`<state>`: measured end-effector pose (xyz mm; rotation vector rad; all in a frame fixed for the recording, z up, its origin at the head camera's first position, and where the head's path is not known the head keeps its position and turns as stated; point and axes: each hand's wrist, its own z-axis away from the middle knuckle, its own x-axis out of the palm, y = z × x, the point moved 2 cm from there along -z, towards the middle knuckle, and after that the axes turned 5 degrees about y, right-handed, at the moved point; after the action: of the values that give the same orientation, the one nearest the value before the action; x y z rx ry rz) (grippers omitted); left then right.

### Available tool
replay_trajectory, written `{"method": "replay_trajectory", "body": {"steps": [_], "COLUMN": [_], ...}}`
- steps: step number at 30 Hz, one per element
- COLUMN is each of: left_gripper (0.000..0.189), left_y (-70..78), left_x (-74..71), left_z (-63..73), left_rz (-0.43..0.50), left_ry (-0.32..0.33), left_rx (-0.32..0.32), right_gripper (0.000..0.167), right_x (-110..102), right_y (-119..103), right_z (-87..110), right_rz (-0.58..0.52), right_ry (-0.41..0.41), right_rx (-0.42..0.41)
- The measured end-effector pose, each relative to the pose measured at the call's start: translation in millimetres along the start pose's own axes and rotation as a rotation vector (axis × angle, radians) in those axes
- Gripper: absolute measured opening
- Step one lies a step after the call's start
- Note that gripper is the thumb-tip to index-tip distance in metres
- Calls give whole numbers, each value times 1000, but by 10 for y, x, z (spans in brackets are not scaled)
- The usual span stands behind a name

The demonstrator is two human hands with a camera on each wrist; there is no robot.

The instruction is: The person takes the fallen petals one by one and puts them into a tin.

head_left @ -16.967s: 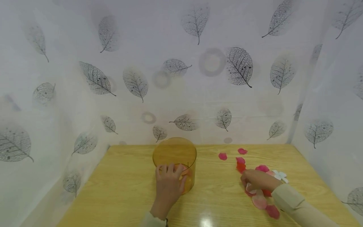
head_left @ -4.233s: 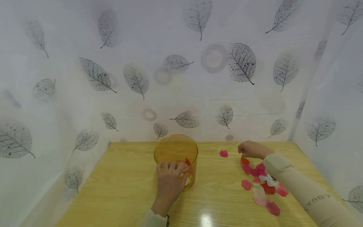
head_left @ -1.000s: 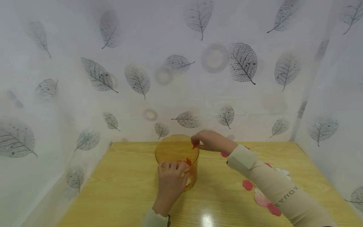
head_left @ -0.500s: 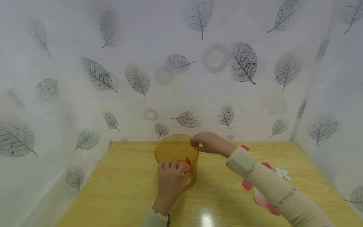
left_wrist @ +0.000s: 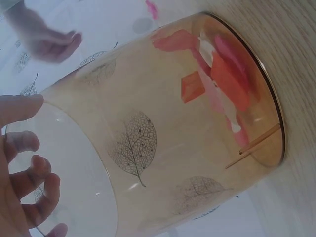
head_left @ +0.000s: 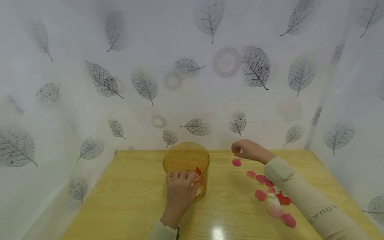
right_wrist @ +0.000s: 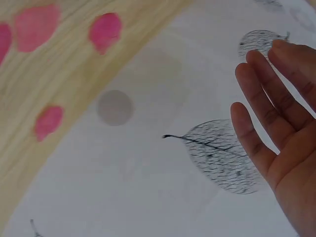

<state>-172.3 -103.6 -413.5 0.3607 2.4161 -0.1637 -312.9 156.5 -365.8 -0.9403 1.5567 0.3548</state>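
Observation:
An amber see-through cylindrical vase stands upright on the table. My left hand holds it at the near rim; in the left wrist view, its bent fingers lie at the vase's mouth. Pink, red and white petals lie inside at the bottom, beside two thin brown sticks. To the right of the vase, my right hand hovers with nothing in it, close over a single deep-pink petal. The right wrist view shows its fingers loosely extended.
Pink petals, a red petal and a pale petal are scattered on the wooden table at the right, partly under the right sleeve. A white leaf-printed sheet encloses the back and sides.
My right hand brought a red petal to the vase's rim, let it go, and has moved right, away from the vase. The left hand has kept its place.

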Motion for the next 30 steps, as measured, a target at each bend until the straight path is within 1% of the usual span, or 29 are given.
{"method": "replay_trajectory", "body": {"steps": [3, 7, 10, 13, 15, 18, 23, 30], "left_gripper": [34, 34, 35, 35, 35, 36, 36, 38], "left_y": [-8, -16, -23, -26, -25, -22, -16, -20], "left_x": [10, 12, 18, 14, 11, 13, 23, 33], "left_z": [7, 13, 19, 19, 18, 21, 19, 23], "left_rz": [3, 1, -9, -19, -22, -24, -31, -35], "left_ry": [-5, -11, -12, -6, 2, 7, 4, 23], "left_rx": [0, -2, 0, 5, 10, 16, 19, 31], "right_gripper": [9, 7, 7, 12, 16, 20, 19, 13], "right_x": [155, 439, 630, 752, 795, 824, 829, 823], "right_y": [247, 511, 637, 702, 721, 738, 760, 773], "right_z": [163, 374, 497, 569, 588, 591, 579, 579], "right_rz": [-3, -32, -43, -45, -53, -31, 14, -48], "right_ry": [-34, -115, -166, -185, -181, -159, -135, -146], "right_rx": [30, 76, 137, 183, 193, 157, 132, 158]}}
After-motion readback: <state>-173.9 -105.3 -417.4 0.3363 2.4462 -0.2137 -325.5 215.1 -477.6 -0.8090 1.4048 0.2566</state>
